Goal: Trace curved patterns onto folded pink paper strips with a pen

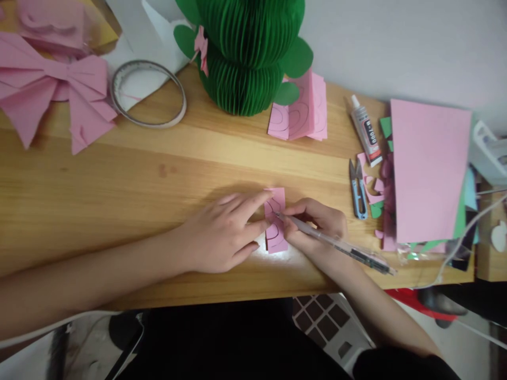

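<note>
A small folded pink paper piece (275,221) with drawn curved lines lies on the wooden table (119,184) near its front edge. My left hand (222,232) rests flat on the table with its fingers stretched out, pressing the paper's left side. My right hand (317,221) is closed around a clear pen (336,245), whose tip touches the paper.
Small blue snips (357,190), a glue tube (366,132), pink and green scraps (378,200) and a large pink sheet (430,169) lie at the right. Marked pink pieces (301,113), a green honeycomb paper shape (247,53), a tape ring (148,94) and a pink bow (51,89) are at the back.
</note>
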